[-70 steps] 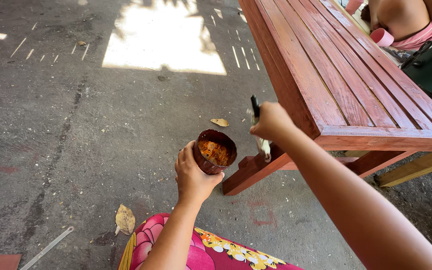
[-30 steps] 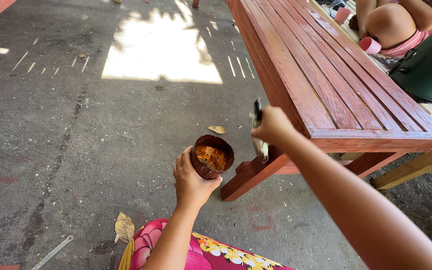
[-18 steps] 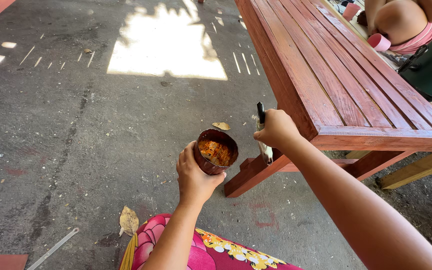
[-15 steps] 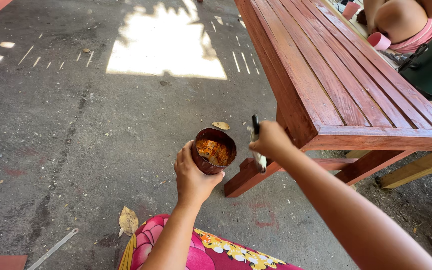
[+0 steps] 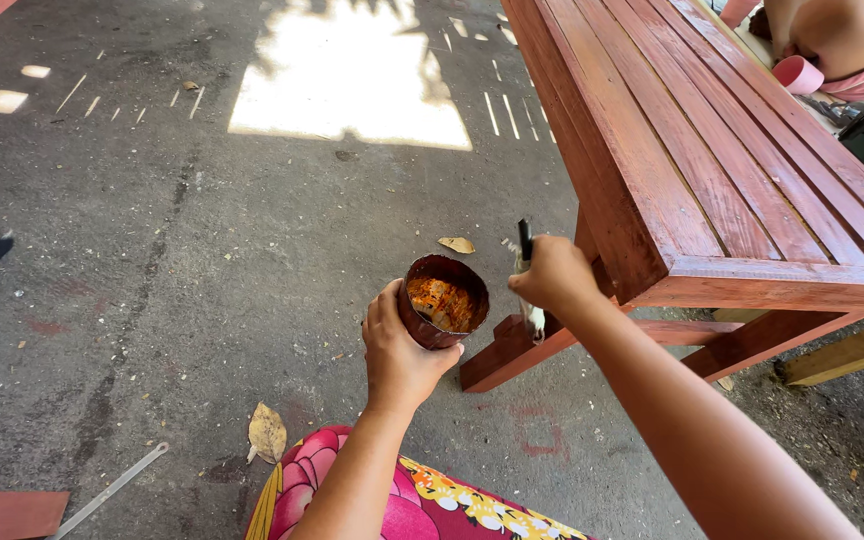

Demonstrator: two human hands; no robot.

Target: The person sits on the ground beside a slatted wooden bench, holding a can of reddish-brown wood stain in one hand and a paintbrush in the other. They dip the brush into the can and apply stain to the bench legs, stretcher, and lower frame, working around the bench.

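Note:
My left hand (image 5: 399,350) grips a small round tin (image 5: 442,301) stained reddish brown, with orange-brown paint inside. My right hand (image 5: 553,278) holds a paintbrush (image 5: 525,254) upright, its dark handle sticking up and its pale bristles pointing down below the fist. The brush sits just right of the tin, close to the near corner of a red-brown slatted wooden table (image 5: 712,160). The table's leg (image 5: 512,350) stands right behind the tin.
Grey concrete floor (image 5: 202,250) with dry leaves (image 5: 267,432) and a sunlit patch. Another person sits beyond the table at top right, beside a pink cup (image 5: 797,74). Red boards (image 5: 2,510) and a metal strip (image 5: 112,488) lie at bottom left. My floral skirt (image 5: 422,500) is below.
My right hand with the brush has dipped and shifted slightly left, closer to the tin. My left hand keeps the tin in about the same place.

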